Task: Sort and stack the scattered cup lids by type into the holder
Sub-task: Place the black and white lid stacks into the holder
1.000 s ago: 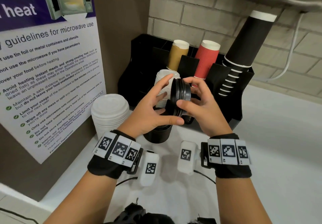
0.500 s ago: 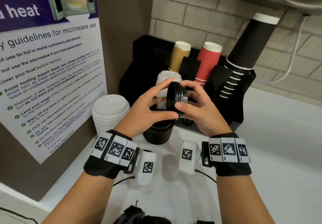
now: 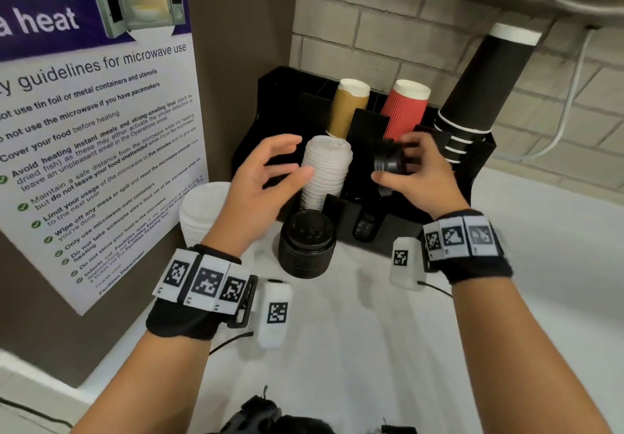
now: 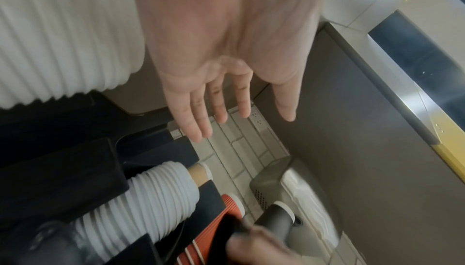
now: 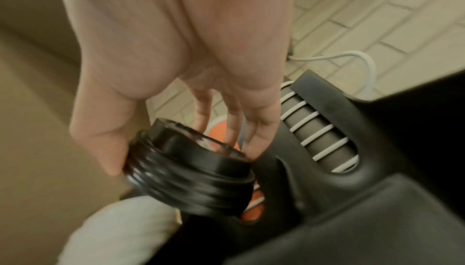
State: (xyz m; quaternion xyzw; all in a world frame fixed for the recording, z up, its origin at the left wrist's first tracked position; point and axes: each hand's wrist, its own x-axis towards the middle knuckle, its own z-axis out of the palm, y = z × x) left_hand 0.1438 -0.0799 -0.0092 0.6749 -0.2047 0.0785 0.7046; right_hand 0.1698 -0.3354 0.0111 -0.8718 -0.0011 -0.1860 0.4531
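Right hand (image 3: pixel 420 177) grasps a small stack of black lids (image 3: pixel 388 161) over the black holder (image 3: pixel 479 163). Left hand (image 3: pixel 266 180), fingers released and empty, hovers beside the holder's white lid stack (image 3: pixel 326 170).

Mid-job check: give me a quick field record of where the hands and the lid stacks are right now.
left hand: open, holds nothing, beside the white lids in holder
right hand: grips a small stack of black lids, held over the holder
right-hand fingers: thumb on the rim of the black stack, the others behind it
black lids on counter: stacked in front of the holder, untouched
white lids on counter: stacked left of the holder, untouched
cups in holder: brown, red, black
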